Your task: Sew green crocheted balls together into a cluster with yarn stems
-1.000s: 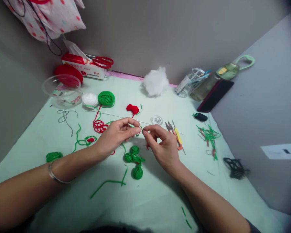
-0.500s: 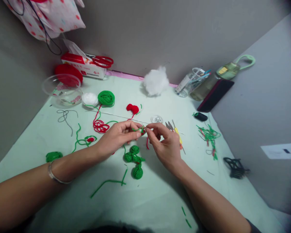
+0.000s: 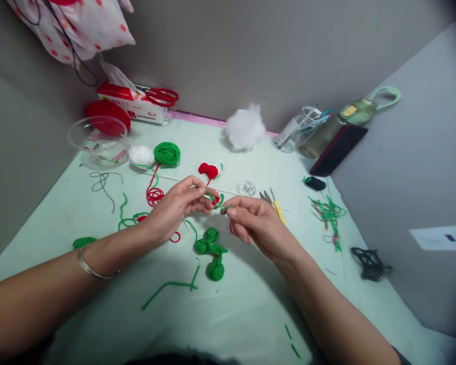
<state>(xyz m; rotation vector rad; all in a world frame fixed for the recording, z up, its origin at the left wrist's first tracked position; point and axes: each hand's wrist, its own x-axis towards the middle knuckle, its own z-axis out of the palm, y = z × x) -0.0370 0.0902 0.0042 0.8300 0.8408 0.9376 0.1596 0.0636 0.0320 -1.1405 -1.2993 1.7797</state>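
Note:
In the head view, my left hand (image 3: pixel 184 205) pinches a small red, white and green crochet piece (image 3: pixel 216 201) at its fingertips. My right hand (image 3: pixel 256 218) is closed just to the right of it, with a bit of green yarn (image 3: pixel 225 207) between thumb and forefinger. Whether a needle or hook is in that pinch is too small to tell. Below the hands lies a green crocheted piece (image 3: pixel 214 248) with round balls. A similar red and green piece (image 3: pixel 140 217) is partly hidden by my left forearm.
Around the hands lie a green yarn ball (image 3: pixel 167 154), a red crocheted bow (image 3: pixel 208 170), small scissors (image 3: pixel 266 196), a yellow-handled tool (image 3: pixel 278 210) and yarn scraps (image 3: pixel 329 213). White stuffing (image 3: pixel 244 128), a bottle (image 3: pixel 338 124) and a tissue box (image 3: pixel 133 103) stand toward the back.
My hands have drawn slightly apart. The right hand has moved a little down and away from the crochet piece with the green yarn, and the left fingers have spread somewhat.

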